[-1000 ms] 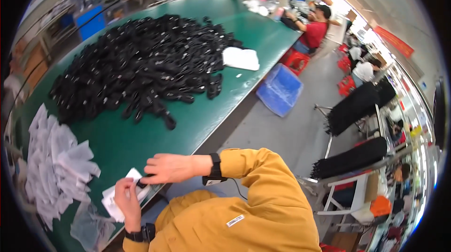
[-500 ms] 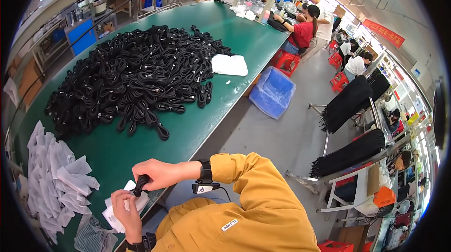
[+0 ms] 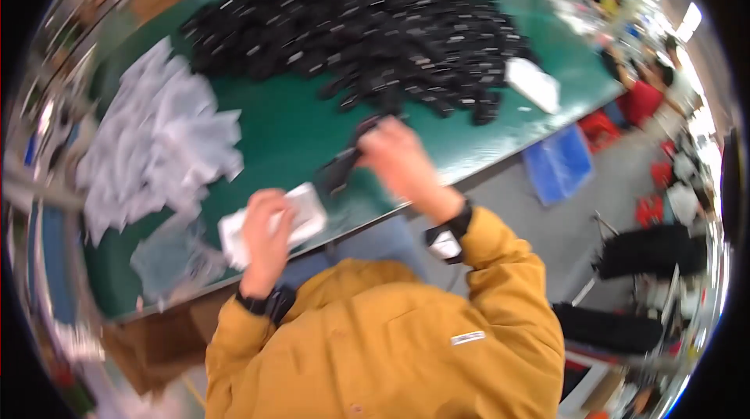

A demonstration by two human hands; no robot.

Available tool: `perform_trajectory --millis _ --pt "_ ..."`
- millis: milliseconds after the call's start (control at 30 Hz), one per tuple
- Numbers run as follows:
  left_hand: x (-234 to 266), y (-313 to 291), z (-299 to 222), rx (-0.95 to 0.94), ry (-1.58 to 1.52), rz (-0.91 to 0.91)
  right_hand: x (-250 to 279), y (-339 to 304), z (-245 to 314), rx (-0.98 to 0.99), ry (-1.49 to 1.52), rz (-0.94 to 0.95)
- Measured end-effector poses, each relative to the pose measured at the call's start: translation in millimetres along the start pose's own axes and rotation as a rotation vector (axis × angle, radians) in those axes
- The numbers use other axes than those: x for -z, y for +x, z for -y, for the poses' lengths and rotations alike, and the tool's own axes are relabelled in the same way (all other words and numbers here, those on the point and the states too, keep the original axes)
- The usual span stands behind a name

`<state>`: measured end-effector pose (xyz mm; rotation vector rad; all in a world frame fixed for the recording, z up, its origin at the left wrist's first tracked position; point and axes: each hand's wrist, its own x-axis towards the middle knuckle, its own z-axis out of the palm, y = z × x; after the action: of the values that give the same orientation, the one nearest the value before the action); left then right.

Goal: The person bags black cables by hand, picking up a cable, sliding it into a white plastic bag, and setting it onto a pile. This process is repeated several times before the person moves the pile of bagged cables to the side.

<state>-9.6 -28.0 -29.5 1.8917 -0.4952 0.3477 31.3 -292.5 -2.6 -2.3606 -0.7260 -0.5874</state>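
My right hand (image 3: 397,159) is closed on a dark bundle of black coiled cable (image 3: 341,170) and holds it over the green table (image 3: 269,134), just in front of the large pile of black coiled cables (image 3: 367,24). Motion smears the hand and the bundle. My left hand (image 3: 266,238) hovers over or rests on a small stack of white packets (image 3: 310,212) near the table's front edge. Its fingers are bent loosely, with a gap between thumb and fingertips where white shows. I cannot tell whether the fingertips touch the packets.
A heap of whitish thin bags (image 3: 156,134) lies at the left, with a clear plastic bag (image 3: 173,259) before it. A white packet (image 3: 533,84) sits by the pile's right end. Beyond the table edge stands a blue lined bin (image 3: 558,162); co-workers sit farther right.
The view has swung left and blurred. My hands have parted: the right has moved right toward the pile with a cable bundle, while the left stays at the white packets.
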Motion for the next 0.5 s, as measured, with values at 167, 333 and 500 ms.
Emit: perform_trajectory --millis 167,333,500 --pt "-4.3 -3.0 -2.2 0.132 -0.022 -0.048 -12.3 -10.5 -2.2 -0.915 1.545 0.107" --pt "-1.8 -8.9 2.0 0.23 -0.139 -0.063 -29.5 -15.9 20.5 -0.998 1.53 0.323" --pt "-1.7 -9.1 3.7 0.227 -0.121 -0.064 -15.9 -11.8 53.3 -0.525 0.806 0.386"
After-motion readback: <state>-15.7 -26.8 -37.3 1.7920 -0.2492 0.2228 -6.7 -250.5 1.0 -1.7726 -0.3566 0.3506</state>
